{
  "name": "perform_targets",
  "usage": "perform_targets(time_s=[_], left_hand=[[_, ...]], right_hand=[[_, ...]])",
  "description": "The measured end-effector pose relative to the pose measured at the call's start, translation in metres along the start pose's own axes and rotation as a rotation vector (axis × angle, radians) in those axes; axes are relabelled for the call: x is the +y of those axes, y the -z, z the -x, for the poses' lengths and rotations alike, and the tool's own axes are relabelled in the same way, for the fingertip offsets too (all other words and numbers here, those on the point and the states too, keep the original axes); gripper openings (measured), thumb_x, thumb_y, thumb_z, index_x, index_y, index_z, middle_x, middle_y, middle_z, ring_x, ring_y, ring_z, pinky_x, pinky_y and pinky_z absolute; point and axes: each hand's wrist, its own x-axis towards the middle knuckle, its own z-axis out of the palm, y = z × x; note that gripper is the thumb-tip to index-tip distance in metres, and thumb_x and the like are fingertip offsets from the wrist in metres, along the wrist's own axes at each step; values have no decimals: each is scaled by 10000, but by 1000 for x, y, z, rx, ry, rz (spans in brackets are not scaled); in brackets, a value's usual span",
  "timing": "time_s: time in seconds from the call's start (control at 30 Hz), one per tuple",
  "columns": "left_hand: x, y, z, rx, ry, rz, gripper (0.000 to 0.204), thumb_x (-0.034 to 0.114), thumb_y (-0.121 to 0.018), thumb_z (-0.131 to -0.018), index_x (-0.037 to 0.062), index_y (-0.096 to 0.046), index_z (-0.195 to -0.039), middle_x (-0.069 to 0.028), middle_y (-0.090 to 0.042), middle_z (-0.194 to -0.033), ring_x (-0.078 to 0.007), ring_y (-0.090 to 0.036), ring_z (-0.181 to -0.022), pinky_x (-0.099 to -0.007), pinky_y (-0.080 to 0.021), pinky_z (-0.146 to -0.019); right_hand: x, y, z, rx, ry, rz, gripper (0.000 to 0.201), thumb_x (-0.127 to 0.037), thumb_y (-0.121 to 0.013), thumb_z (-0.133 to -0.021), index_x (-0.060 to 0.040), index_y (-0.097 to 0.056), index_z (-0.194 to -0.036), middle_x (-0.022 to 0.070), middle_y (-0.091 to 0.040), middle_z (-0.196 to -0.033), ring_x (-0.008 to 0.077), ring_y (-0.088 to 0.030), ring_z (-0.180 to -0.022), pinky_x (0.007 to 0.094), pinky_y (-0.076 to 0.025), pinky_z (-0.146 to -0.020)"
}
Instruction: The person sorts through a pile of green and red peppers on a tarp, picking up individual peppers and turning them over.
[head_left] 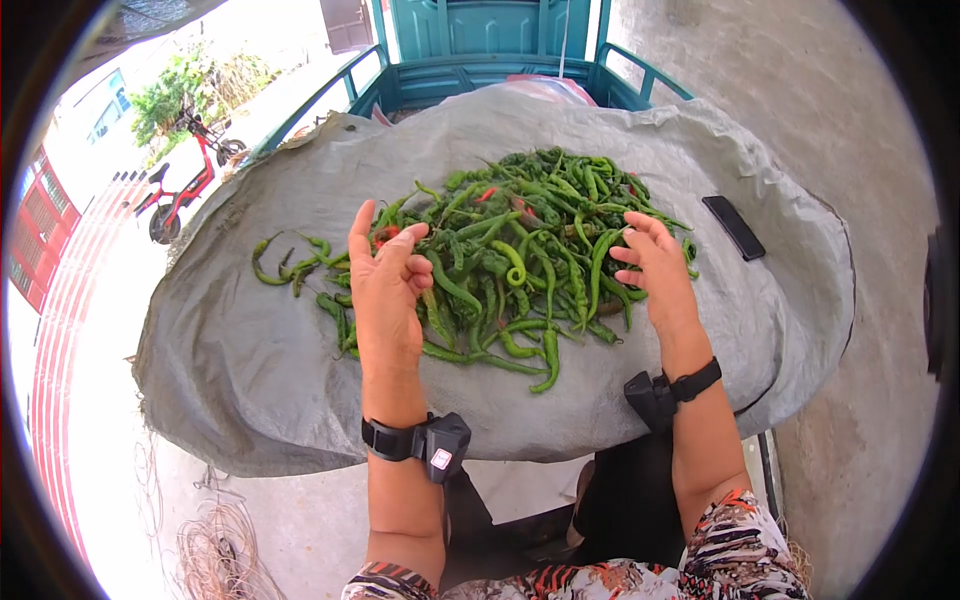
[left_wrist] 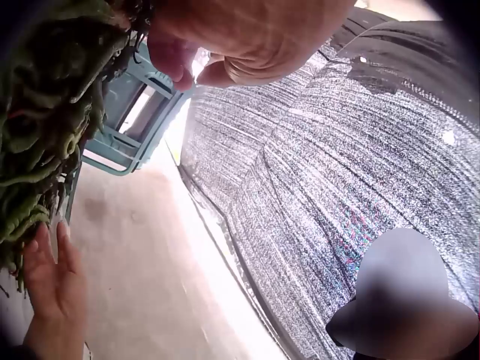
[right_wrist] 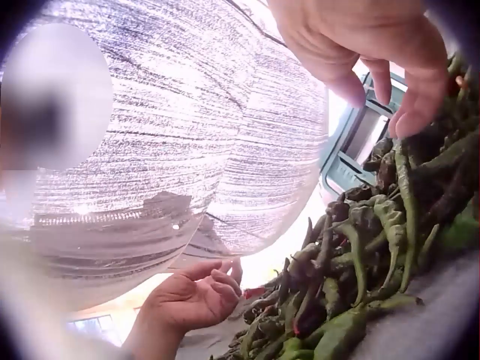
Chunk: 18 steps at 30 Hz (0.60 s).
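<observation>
Green peppers (head_left: 500, 270), with a few red ones, lie heaped on a grey sheet (head_left: 250, 370). The left hand (head_left: 388, 300) is raised at the heap's left side, its index finger extended and other fingers loosely bent, with nothing visible in its grasp. Across the heap, the right hand (head_left: 660, 275) hovers by the right edge with fingers apart and slightly bent. In the right wrist view, fingertips of the right hand (right_wrist: 375, 52) appear beside the end of a long pepper (right_wrist: 406, 202); contact is unclear. The left wrist view has the left hand (left_wrist: 247, 37) above the peppers (left_wrist: 37, 142).
A black phone (head_left: 734, 228) lies on the sheet right of the heap. Behind stands a teal metal cart bed (head_left: 480, 50) with side rails. A red scooter (head_left: 185, 190) is at the far left, and tangled string (head_left: 225, 550) lies on the ground at lower left.
</observation>
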Motion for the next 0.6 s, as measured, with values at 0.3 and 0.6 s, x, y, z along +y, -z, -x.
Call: perform_targets(time_s=[0.3,0.6], left_hand=[[-9,-9,7,-288,108,-241,266,138,-585,-932,57,-602,-1184,-19,-643,-908,-51,-546,-677,-192,-420,-590],[-24,-38,36,-701,-73,-573,398,204,-641,-945,19,-546,-1284,-28,-659,-980,-67,-572,-687,-220,-433,-567]], right_hand=[[14,1,-14,-104,33,-277,413,-175,-595,-970,-53,-528,-1359,50,-620,-1174,105,-634,-876,257,-543,-725],[-20,-11,20,-296,368,-544,193,-82,-545,-988,-37,-602,-1166,93,-664,-1129,116,-653,-879,286,-569,-764]])
